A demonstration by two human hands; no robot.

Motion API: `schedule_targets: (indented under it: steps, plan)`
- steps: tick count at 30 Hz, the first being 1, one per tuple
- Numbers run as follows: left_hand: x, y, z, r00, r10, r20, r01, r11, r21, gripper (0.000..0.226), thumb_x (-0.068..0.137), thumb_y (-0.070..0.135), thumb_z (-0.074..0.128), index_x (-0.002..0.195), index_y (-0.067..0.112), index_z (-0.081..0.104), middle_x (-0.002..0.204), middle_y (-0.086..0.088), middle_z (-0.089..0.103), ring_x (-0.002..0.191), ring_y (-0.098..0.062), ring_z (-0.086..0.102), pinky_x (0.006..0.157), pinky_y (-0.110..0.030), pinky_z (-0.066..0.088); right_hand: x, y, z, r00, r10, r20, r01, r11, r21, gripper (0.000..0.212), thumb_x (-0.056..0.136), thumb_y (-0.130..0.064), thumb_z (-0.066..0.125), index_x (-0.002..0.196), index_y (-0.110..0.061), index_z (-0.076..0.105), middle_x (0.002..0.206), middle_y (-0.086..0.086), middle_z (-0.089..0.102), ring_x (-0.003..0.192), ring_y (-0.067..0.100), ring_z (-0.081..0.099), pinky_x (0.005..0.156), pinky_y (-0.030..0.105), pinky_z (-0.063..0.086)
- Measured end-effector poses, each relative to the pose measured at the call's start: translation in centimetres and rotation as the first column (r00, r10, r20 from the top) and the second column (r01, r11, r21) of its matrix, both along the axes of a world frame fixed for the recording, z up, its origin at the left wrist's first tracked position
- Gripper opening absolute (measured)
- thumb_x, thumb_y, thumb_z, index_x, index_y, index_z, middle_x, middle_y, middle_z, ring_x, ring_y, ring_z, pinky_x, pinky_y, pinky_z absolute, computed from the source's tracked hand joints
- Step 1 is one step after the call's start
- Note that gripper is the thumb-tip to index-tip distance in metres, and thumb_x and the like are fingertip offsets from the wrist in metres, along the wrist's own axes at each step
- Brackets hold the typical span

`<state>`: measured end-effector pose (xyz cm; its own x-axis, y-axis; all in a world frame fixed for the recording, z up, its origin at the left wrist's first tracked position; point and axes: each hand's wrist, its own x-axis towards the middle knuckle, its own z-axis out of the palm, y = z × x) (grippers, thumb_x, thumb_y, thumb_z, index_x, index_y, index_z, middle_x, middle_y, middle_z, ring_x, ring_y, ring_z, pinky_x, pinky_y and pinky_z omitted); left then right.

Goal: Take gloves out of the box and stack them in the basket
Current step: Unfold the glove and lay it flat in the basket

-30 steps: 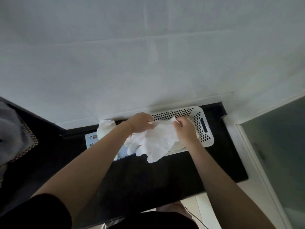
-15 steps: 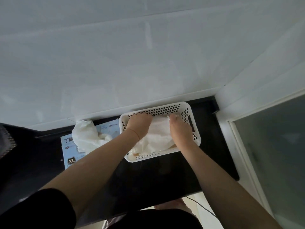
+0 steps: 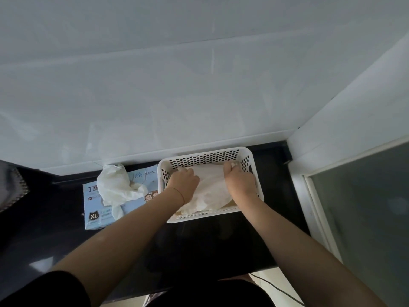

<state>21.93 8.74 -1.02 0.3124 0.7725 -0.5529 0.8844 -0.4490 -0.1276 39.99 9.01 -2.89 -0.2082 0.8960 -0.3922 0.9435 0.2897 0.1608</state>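
A white perforated basket (image 3: pixel 205 156) stands on the black counter against the wall. Inside it lies a white glove (image 3: pixel 211 187), spread over other gloves. My left hand (image 3: pixel 182 183) holds the glove's left edge with curled fingers. My right hand (image 3: pixel 240 181) grips its right edge near the basket's right wall. To the left of the basket lies the light blue glove box (image 3: pixel 94 204), marked XL, with a bunch of white gloves (image 3: pixel 115 185) sticking out of its top.
The black counter (image 3: pixel 210 244) ends at a white wall behind and a white wall corner on the right. A frosted glass panel (image 3: pixel 365 218) stands at the right. A grey object (image 3: pixel 11 187) sits at the far left edge.
Both hands have carried the white glove from above the basket's front edge down into the basket, where it now lies spread flat. The view has shifted a little to the left.
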Motion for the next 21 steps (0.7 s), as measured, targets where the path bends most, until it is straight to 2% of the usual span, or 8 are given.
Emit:
schedule_targets:
  steps: [3,6,10,13,15,17,19,21]
  plan:
    - [-0.2,0.2,0.7,0.997,0.011,-0.076,-0.017,0.997,-0.08,0.044,0.094,0.006,0.051,0.138,0.009,0.045,0.144,-0.021,0.035,0.127,-0.032,0.047,0.092,-0.04,0.05,0.2,-0.1,-0.3,0.993,0.045,0.111,-0.052,0.997,0.062,0.05,0.073,-0.017,0.079,0.118,-0.004,0.06,0.072,0.004,0.063,0.043,0.012,0.054,0.039,0.027,0.033]
    - [0.0,-0.1,1.7,0.996,0.029,-0.084,-0.035,0.997,-0.069,0.039,0.095,0.005,0.048,0.134,0.008,0.05,0.142,-0.021,0.038,0.121,-0.031,0.054,0.089,-0.039,0.05,0.2,0.0,-0.1,0.994,0.046,0.097,-0.051,0.997,0.052,0.043,0.074,-0.016,0.075,0.113,-0.006,0.059,0.086,0.011,0.064,0.051,0.014,0.058,0.04,0.027,0.039]
    - [1.0,-0.6,1.8,0.977,0.152,0.152,-0.151,0.988,-0.018,0.025,0.095,0.02,0.045,0.117,0.011,0.053,0.117,-0.009,0.054,0.099,-0.027,0.06,0.07,-0.036,0.048,-0.6,-0.2,1.0,1.0,-0.002,0.017,0.0,0.994,0.112,0.038,0.085,-0.014,0.068,0.118,-0.008,0.05,0.102,0.012,0.059,0.065,0.015,0.061,0.048,0.025,0.037]
    - [2.1,-1.3,0.9,0.895,0.336,0.294,-0.292,0.939,-0.183,0.029,0.096,0.039,0.046,0.108,0.016,0.059,0.108,-0.004,0.062,0.095,-0.024,0.06,0.075,-0.035,0.049,-1.4,-0.2,1.3,0.992,0.054,-0.111,-0.046,0.996,0.075,0.039,0.086,-0.007,0.066,0.12,-0.006,0.047,0.107,0.014,0.055,0.077,0.022,0.063,0.055,0.027,0.04]
    - [2.6,-1.8,0.2,0.87,0.379,0.315,-0.31,0.918,-0.247,0.028,0.095,0.044,0.05,0.101,0.019,0.06,0.104,-0.001,0.065,0.094,-0.021,0.06,0.074,-0.033,0.048,-2.0,-0.4,1.2,0.984,0.093,-0.15,-0.084,0.994,0.065,0.045,0.069,-0.003,0.081,0.106,-0.005,0.055,0.096,0.015,0.058,0.061,0.022,0.06,0.046,0.029,0.044]
    - [2.6,-2.1,-0.3,0.865,0.391,0.315,-0.316,0.911,-0.263,0.026,0.092,0.046,0.055,0.095,0.021,0.059,0.104,0.001,0.066,0.094,-0.02,0.061,0.076,-0.033,0.048,-1.9,-0.4,0.8,0.989,0.072,-0.127,-0.064,0.996,0.064,0.041,0.058,-0.002,0.087,0.088,-0.004,0.06,0.083,0.014,0.06,0.047,0.019,0.047,0.04,0.028,0.036]
    - [2.2,-2.2,-0.7,0.885,0.374,0.278,-0.305,0.916,-0.259,0.03,0.092,0.048,0.056,0.1,0.019,0.06,0.105,0.0,0.066,0.095,-0.02,0.061,0.076,-0.033,0.048,-1.3,-0.3,0.8,0.988,-0.066,-0.138,0.067,0.998,0.002,0.022,0.087,-0.006,0.065,0.108,-0.001,0.057,0.095,0.014,0.062,0.062,0.02,0.049,0.053,0.029,0.036]
    - [1.7,-2.2,-1.0,0.915,0.331,0.23,-0.274,0.929,-0.249,0.038,0.091,0.051,0.055,0.107,0.017,0.06,0.107,-0.002,0.065,0.097,-0.022,0.061,0.075,-0.034,0.048,-0.4,0.2,0.7,0.973,-0.209,-0.1,0.207,0.978,-0.03,0.031,0.1,-0.007,0.041,0.13,0.003,0.043,0.112,0.016,0.061,0.084,0.024,0.06,0.065,0.031,0.041]
